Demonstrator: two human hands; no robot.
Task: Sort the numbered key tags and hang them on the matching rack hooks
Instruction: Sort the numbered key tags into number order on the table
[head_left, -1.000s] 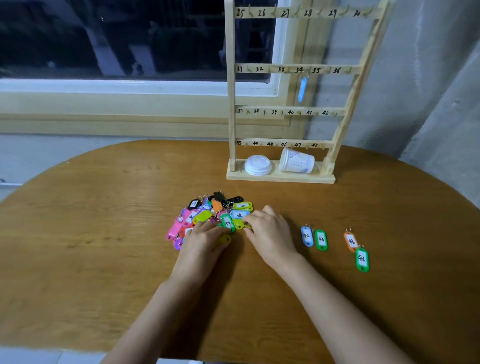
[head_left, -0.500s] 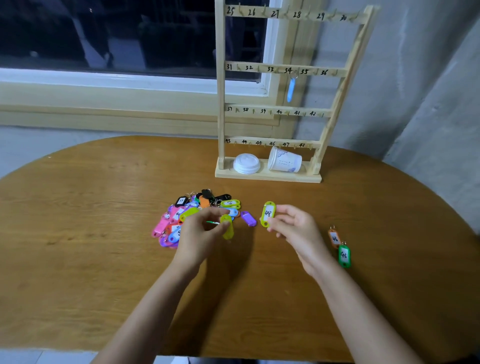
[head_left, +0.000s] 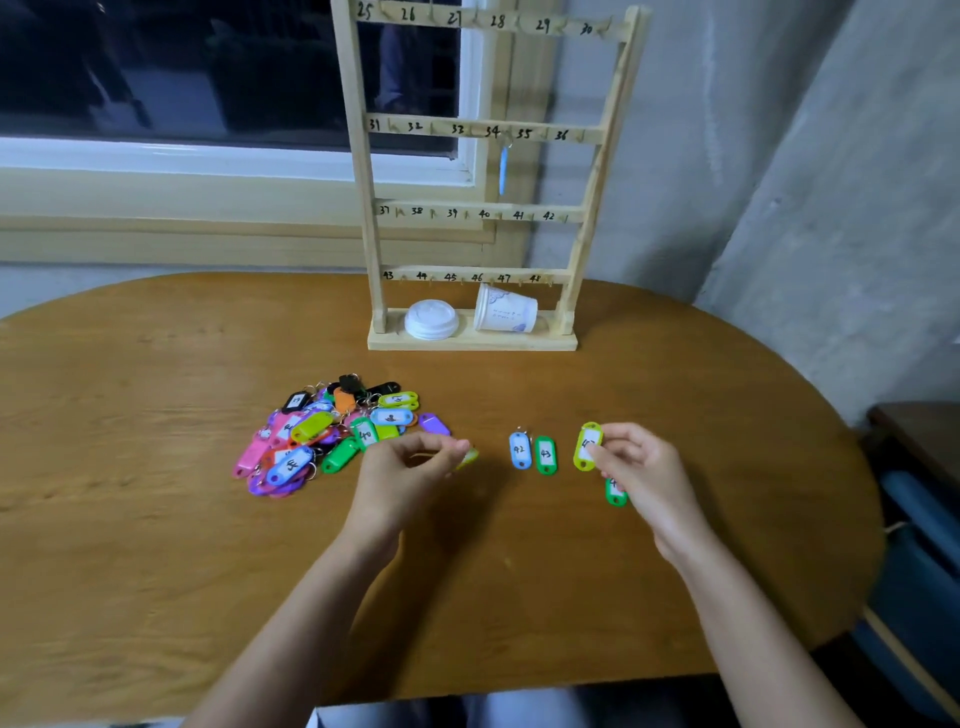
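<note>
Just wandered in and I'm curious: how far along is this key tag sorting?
Early. Only one blue tag hangs on the rack, near 34. On the table, tag 42 and tag 43 lie side by side. The right hand pinches a yellow-green tag; the left hand pinches a blurred yellowish tag. The big pile remains unsorted and unhung.

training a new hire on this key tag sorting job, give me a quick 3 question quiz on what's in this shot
1. True or false: the right hand pinches a yellow-green tag in its fingers.
2. The hanging blue tag on the rack is on which row? A) 31 to 36 B) 37 to 42 C) 43 to 48
3. Fill in: the blue tag 42 lies beside a green tag numbered ___.
Key: 1 true; 2 A; 3 43.
</note>
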